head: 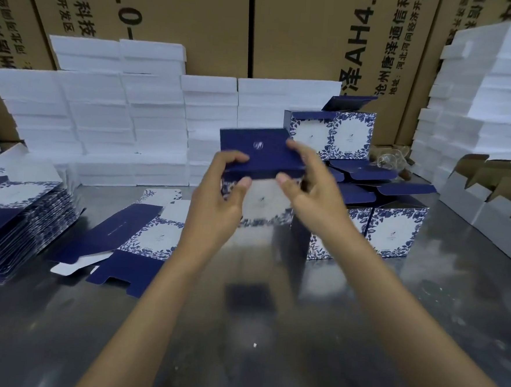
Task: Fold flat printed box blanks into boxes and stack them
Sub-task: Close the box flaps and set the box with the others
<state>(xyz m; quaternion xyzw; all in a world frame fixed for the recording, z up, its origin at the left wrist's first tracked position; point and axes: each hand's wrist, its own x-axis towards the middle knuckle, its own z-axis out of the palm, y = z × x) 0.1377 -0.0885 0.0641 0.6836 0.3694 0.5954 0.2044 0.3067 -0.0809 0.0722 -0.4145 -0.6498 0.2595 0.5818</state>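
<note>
I hold a blue-and-white floral printed box (265, 169) in the air above the steel table (269, 330). My left hand (220, 200) grips its left side, thumb on the front edge of the dark blue lid. My right hand (309, 185) holds the right side, fingers over the lid's corner. One flat blank (136, 236) lies unfolded on the table left of my arms. A tall pile of flat blanks (13, 221) sits at the far left. Folded boxes (393, 230) stand stacked at the right, with more boxes (331, 132) behind them.
Stacks of white foam or card pieces (108, 122) line the back, and a tall white stack (490, 104) rises at the right. Brown corrugated dividers (497, 177) lie at the right edge. Large printed cartons (199, 23) form the back wall.
</note>
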